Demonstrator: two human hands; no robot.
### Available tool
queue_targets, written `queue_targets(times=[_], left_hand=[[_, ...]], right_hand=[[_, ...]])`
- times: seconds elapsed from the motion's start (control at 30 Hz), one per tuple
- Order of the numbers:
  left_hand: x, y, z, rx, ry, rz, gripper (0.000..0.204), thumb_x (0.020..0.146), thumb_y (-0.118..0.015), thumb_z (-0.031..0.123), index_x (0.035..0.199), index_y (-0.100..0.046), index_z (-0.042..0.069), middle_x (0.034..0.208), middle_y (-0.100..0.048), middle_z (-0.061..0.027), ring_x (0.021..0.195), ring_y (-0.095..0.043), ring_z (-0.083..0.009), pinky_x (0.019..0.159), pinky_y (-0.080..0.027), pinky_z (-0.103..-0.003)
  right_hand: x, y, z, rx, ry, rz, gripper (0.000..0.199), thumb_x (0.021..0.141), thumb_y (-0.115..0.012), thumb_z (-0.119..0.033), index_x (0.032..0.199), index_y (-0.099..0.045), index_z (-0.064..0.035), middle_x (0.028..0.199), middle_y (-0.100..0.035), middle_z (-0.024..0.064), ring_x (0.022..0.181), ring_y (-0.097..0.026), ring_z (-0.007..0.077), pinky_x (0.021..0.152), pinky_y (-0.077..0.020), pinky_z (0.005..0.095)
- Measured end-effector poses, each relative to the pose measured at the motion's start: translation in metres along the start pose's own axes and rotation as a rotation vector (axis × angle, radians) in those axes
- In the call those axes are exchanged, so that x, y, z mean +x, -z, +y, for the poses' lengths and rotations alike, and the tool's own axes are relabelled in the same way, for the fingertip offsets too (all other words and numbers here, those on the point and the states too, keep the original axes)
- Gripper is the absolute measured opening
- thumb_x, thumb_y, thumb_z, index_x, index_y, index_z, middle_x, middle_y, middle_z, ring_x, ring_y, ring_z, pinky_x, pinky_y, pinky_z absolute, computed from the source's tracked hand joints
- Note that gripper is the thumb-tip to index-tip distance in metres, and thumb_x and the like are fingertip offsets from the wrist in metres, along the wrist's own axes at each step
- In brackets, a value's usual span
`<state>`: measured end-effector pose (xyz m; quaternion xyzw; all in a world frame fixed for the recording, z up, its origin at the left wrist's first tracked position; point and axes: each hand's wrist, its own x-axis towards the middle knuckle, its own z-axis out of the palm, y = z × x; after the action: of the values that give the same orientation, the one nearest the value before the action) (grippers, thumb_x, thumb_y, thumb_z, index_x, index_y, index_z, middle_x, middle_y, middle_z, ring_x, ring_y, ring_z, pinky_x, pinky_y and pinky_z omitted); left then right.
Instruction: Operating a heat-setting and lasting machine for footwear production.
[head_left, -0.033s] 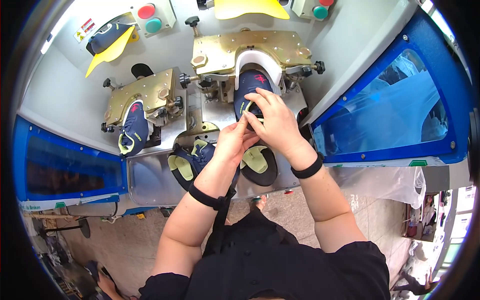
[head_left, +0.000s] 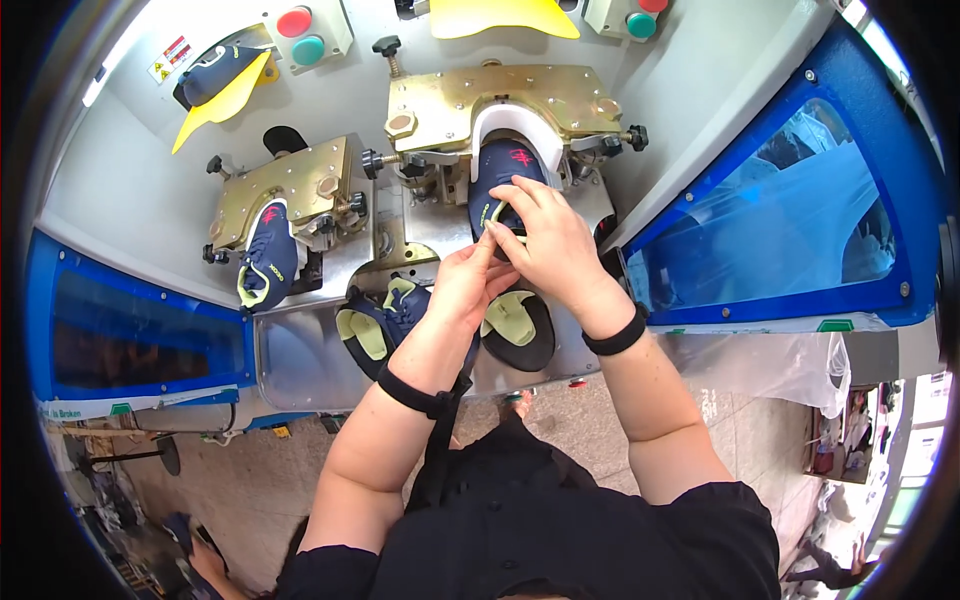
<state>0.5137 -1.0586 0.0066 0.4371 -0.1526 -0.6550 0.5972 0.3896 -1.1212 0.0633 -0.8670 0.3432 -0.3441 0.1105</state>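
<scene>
A navy shoe upper (head_left: 503,165) with a pink mark sits toe-up in the right brass clamp station (head_left: 470,100) of a machine. My right hand (head_left: 548,243) grips its lower edge with the yellow-green trim, fingers curled over it. My left hand (head_left: 468,283) comes up beside it and pinches the same edge from below. Both wrists wear black bands.
A second navy shoe (head_left: 266,255) stands in the left brass station (head_left: 300,185). Two shoes with yellow-green insoles (head_left: 378,325) (head_left: 522,328) lie on the steel shelf (head_left: 295,355) under my arms. Red and green buttons (head_left: 300,35) sit above. Blue guard panels (head_left: 130,340) (head_left: 790,230) flank the machine.
</scene>
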Motion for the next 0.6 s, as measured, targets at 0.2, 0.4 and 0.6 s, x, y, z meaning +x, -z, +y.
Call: queue_targets(times=[0.2,0.4,0.6], left_hand=[[0.002,-0.001,-0.003,0.028,0.000,0.073,0.049,0.091,-0.060,0.042,0.098,-0.052,-0.007,0.091,-0.060,-0.0136,0.078,-0.067,-0.0253,0.068,-0.057,-0.031],[-0.010,-0.006,0.003,0.121,0.007,0.108,0.058,0.090,-0.058,0.047,0.099,-0.052,-0.010,0.093,-0.061,-0.0165,0.083,-0.068,-0.0295,0.069,-0.058,-0.034],[-0.008,-0.005,0.003,0.166,0.033,0.097,0.056,0.092,-0.057,0.043,0.107,-0.050,-0.010,0.093,-0.062,-0.0167,0.082,-0.068,-0.0280,0.071,-0.058,-0.034]], right_hand=[[0.000,-0.003,0.004,-0.101,-0.002,-0.071,0.034,0.087,-0.059,-0.030,0.115,-0.058,-0.0114,0.121,-0.058,0.0156,0.111,-0.056,0.0314,0.091,-0.0473,0.0405],[-0.007,-0.014,0.006,-0.144,0.000,-0.035,0.033,0.088,-0.057,-0.028,0.116,-0.059,-0.0112,0.122,-0.059,0.0138,0.113,-0.056,0.0307,0.093,-0.0468,0.0395],[-0.011,-0.017,0.006,-0.144,0.015,0.017,0.031,0.087,-0.057,-0.026,0.113,-0.062,-0.0105,0.119,-0.061,0.0139,0.111,-0.057,0.0318,0.093,-0.0473,0.0391]])
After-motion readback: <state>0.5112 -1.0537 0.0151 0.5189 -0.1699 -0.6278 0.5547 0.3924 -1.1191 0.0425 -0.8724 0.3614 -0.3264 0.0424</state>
